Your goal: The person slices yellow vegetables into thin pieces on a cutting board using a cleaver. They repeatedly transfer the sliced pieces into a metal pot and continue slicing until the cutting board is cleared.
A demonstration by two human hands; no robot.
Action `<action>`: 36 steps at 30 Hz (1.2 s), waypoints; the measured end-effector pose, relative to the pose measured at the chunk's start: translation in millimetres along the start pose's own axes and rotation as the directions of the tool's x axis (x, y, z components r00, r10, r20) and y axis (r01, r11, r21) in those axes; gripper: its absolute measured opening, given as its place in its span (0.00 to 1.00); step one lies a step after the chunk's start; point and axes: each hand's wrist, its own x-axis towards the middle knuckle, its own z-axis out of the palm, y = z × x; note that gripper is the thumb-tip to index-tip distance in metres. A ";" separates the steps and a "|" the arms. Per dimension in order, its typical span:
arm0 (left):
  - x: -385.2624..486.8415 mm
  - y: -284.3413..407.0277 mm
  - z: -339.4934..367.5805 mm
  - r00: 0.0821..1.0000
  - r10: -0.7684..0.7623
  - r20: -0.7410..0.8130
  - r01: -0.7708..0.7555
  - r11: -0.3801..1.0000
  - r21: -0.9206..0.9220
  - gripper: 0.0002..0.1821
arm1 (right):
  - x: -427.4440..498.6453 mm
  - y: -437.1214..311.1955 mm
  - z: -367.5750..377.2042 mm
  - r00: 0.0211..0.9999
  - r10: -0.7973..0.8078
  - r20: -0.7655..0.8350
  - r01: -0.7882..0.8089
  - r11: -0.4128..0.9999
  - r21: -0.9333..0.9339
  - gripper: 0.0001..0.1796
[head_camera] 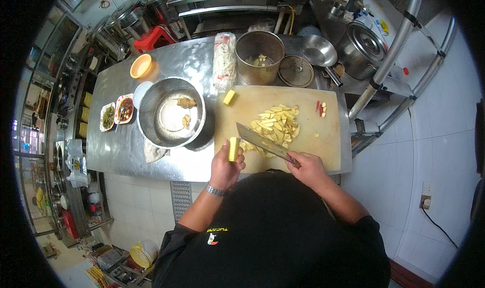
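Note:
My left hand [227,164] holds a yellow rectangular block [234,149] upright at the near left edge of the cutting board [324,136]. In my right hand [307,168] is the handle of a cleaver [263,142], its broad blade slanting up and left, the tip close above the yellow block. Sliced ginger [278,125] lies piled on the board beyond and partly behind the blade. A second yellow block [229,97] rests at the board's far left corner. Red chillies [317,106] and peeled garlic cloves [324,109] lie at the far right of the board.
Left of the board stands a perforated metal basket [146,126] with ginger pieces [186,102] inside. A deep steel pot [260,68], a round lid [296,72], a steel pan [318,51] and a plastic-wrapped package [224,60] stand beyond the board. Two small food trays [107,117] sit far left.

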 end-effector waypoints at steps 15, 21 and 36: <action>14.8 -5.2 -21.1 0.998 0.068 -0.012 -0.068 0.997 0.046 0.13 | 8.6 -12.2 -11.9 0.975 -0.220 0.018 0.221 0.974 -0.044 0.15; 107.9 8.0 -59.7 0.943 0.332 0.012 -0.200 0.538 0.819 0.19 | -5.2 12.2 -14.4 0.997 0.065 -0.029 -0.065 0.998 0.004 0.16; 259.3 13.4 -54.3 0.727 0.579 0.368 -0.061 -0.479 0.876 0.19 | -40.8 64.0 -28.6 0.928 0.366 -0.073 -0.361 0.930 0.070 0.17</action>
